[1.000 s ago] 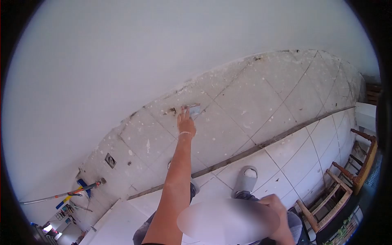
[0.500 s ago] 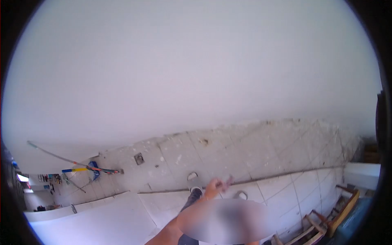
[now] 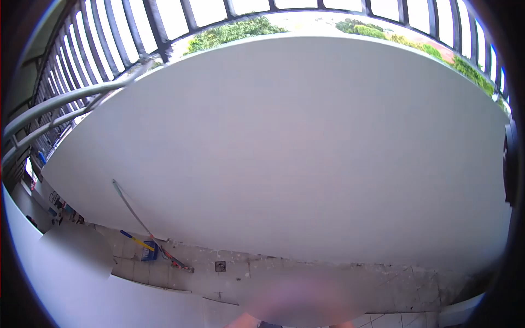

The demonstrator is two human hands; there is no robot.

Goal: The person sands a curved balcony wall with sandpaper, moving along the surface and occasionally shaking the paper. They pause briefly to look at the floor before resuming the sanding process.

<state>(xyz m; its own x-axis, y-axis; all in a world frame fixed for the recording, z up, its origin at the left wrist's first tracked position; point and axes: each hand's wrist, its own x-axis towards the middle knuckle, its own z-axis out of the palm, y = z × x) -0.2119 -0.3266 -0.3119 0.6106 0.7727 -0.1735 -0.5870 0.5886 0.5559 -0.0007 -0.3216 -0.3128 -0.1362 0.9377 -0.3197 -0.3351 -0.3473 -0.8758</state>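
Bits of skin from my left arm [image 3: 242, 321] and my right arm [image 3: 345, 324] show at the bottom edge of the head view. A round blurred patch covers the space between them, so both hands and whatever they hold are hidden. A faint pinkish smear shows inside the patch. Nearest beyond it lies the tiled floor [image 3: 257, 268], spotted with white flecks, at the foot of a tall white wall [image 3: 306, 153].
A long-handled floor tool [image 3: 134, 212] leans on the wall at left, beside a blue dustpan [image 3: 149, 251] with a yellow handle. A square floor drain [image 3: 220, 266] lies nearby. Dark railing bars [image 3: 188, 15] and a pale metal handrail [image 3: 65, 101] run above. Another blur covers the left.
The view has tilted up, bringing the railing and greenery into sight. A hand holding a small pinkish item, my feet and the wooden furniture at lower right no longer show.
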